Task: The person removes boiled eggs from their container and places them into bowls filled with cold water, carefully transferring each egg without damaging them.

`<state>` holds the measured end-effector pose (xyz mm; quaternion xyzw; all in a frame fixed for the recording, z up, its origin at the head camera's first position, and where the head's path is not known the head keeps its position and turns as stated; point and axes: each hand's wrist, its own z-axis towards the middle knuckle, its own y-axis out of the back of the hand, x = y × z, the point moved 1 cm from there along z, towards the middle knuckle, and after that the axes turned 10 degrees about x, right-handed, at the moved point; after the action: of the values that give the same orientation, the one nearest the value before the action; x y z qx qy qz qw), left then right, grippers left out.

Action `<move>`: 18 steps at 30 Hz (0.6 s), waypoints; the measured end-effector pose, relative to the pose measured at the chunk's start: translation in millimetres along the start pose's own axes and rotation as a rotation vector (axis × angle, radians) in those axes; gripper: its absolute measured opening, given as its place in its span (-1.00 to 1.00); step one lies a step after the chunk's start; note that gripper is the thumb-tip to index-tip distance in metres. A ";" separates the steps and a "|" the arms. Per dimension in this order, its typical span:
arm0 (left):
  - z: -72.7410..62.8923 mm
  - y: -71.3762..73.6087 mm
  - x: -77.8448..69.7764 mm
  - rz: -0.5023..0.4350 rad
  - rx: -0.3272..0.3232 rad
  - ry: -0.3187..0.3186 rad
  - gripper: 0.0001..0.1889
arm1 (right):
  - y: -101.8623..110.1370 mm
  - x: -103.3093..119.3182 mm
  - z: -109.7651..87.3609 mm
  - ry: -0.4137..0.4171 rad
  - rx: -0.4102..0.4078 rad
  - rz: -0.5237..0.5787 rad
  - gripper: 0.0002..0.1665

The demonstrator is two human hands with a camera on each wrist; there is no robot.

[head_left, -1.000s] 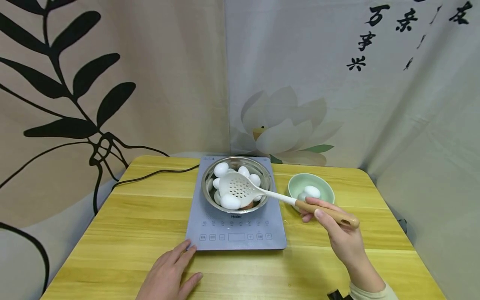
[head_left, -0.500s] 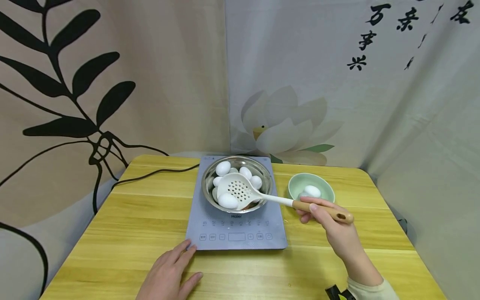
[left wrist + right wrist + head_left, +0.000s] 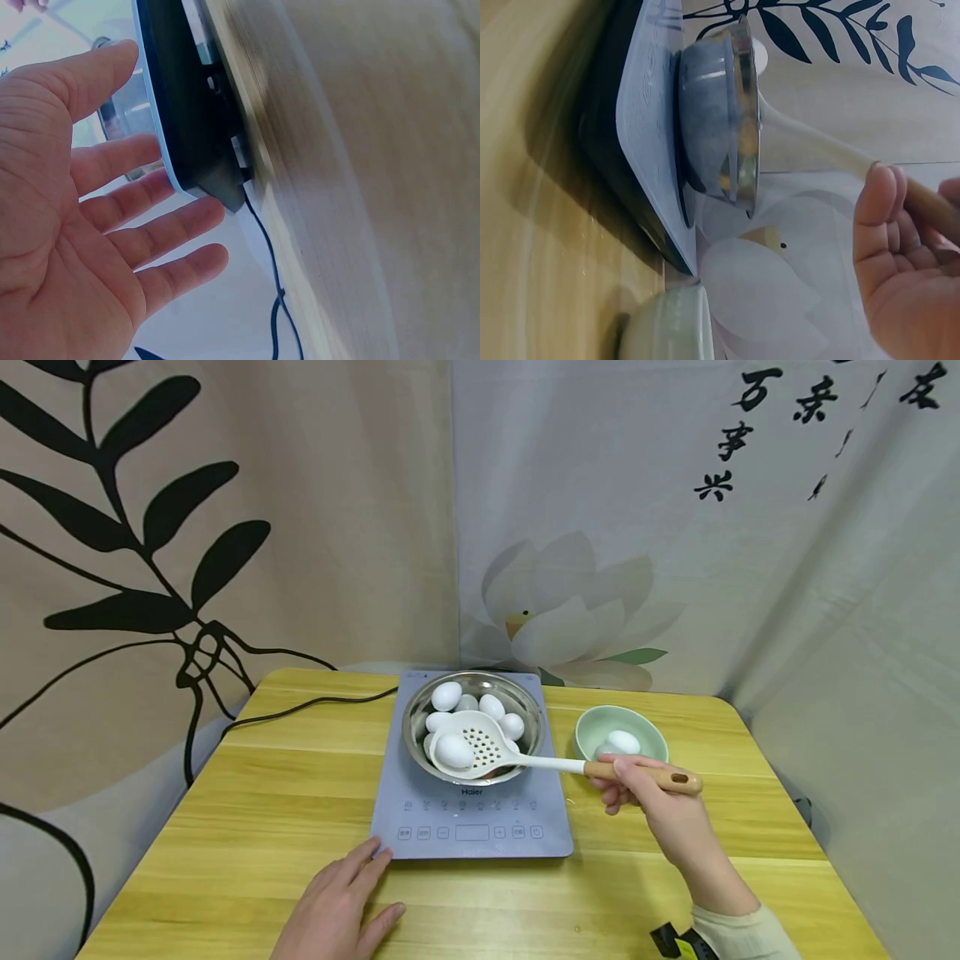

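Note:
My right hand [image 3: 663, 810] grips the wooden handle of a white slotted spoon [image 3: 486, 737], thumb along its top. In the spoon's perforated head lies a white egg [image 3: 454, 751]. The head sits over a steel bowl [image 3: 537, 727] holding several more white eggs [image 3: 447, 696]. That bowl stands on a grey-blue induction cooktop [image 3: 472, 814]. My left hand [image 3: 333, 902] has its fingers extended, fingertips at the cooktop's front left corner. In the left wrist view, its relaxed fingers [image 3: 180, 232] are at the cooktop's edge. The spoon handle also shows within my right hand [image 3: 911, 262] in the right wrist view.
Right of the cooktop, a pale green bowl [image 3: 654, 727] holds white eggs [image 3: 624, 742], partly behind my right hand. A black cord [image 3: 311, 702] runs left from the cooktop across the wooden table [image 3: 300, 793]. Printed curtains [image 3: 360, 527] hang behind the table.
The slotted spoon has shifted left and turned slightly; my right hand moved left with it. The egg at its near edge now sits inside the spoon's head. My left hand stays put.

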<state>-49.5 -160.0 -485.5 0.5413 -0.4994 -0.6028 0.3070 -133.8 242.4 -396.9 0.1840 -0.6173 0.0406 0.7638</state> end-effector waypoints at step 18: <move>0.1 -0.7 0.3 0.009 -0.005 -0.005 -0.26 | -0.4 14.6 -8.1 0.037 -0.092 0.274 -0.59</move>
<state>-49.6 -160.1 -486.3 0.5370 -0.5009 -0.6039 0.3099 -122.7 242.3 -384.5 0.0619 -0.6237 0.1195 0.7700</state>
